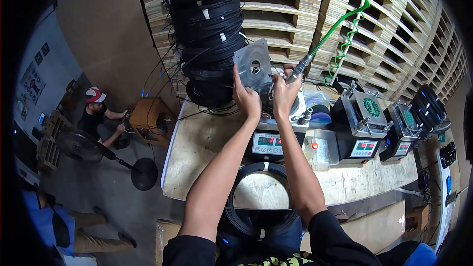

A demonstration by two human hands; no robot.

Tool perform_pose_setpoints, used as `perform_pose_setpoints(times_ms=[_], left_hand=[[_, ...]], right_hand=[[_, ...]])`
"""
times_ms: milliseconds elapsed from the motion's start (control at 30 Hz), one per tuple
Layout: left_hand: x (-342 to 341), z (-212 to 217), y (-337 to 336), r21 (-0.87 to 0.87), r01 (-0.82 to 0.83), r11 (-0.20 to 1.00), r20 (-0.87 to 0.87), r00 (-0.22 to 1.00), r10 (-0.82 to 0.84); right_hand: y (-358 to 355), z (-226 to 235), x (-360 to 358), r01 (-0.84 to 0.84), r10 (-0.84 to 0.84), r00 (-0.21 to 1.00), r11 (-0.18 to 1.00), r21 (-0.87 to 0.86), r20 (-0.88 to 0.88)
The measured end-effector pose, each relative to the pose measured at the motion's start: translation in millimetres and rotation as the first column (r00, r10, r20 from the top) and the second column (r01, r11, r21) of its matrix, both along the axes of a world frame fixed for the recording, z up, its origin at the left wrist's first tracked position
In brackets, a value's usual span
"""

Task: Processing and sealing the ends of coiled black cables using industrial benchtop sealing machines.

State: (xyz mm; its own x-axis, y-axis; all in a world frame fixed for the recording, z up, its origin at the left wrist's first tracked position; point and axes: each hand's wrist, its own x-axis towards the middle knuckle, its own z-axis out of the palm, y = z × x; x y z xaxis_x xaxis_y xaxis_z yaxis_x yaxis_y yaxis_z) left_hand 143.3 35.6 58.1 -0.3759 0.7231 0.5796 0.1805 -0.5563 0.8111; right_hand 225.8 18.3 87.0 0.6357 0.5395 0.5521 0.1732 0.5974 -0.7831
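Observation:
My left hand (pixel 247 99) grips the edge of a square grey metal plate (pixel 246 65) with a round hole in its middle, tilted up on edge. My right hand (pixel 286 93) is closed round an air blow gun (pixel 301 67), held just right of the plate. A green coiled air hose (pixel 340 22) runs from the gun to the upper right. Below both hands stands a black bench machine (pixel 266 144) with a red digital display. Its round dark top (pixel 266 96) shows between my wrists, partly hidden by them.
Tall stacked black cable coils (pixel 204 29) rise at the back left of the wooden table (pixel 197 138). Two similar machines (pixel 364 118) and a clear plastic tray (pixel 325 147) stand to the right. A cable coil (pixel 234 216) lies at my lap. A person (pixel 96 118) sits beyond a fan (pixel 79 144).

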Motion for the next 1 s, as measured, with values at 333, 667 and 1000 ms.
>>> perform_pose_setpoints(times_ms=[333, 667, 1000], left_hand=[[0.5, -1.0, 1.6, 0.089, -0.002, 0.996, 0.016, 1.0, 0.0], [0.8, 2.4, -4.7, -0.028, -0.026, 0.999, -0.031, 0.999, 0.025], [0.7, 3.7, -0.6, 0.007, -0.091, 0.996, -0.073, 0.993, 0.091]], right_hand=[[-26.3, 46.7, -25.9, -0.336, 0.368, 0.91, 0.924, 0.181, -0.189], [19.6, 27.7, 15.1, 0.053, -0.056, 0.998, 0.996, 0.077, 0.026], [5.8, 36.5, 20.5, -0.081, 0.082, 0.997, 0.996, 0.032, -0.014]])
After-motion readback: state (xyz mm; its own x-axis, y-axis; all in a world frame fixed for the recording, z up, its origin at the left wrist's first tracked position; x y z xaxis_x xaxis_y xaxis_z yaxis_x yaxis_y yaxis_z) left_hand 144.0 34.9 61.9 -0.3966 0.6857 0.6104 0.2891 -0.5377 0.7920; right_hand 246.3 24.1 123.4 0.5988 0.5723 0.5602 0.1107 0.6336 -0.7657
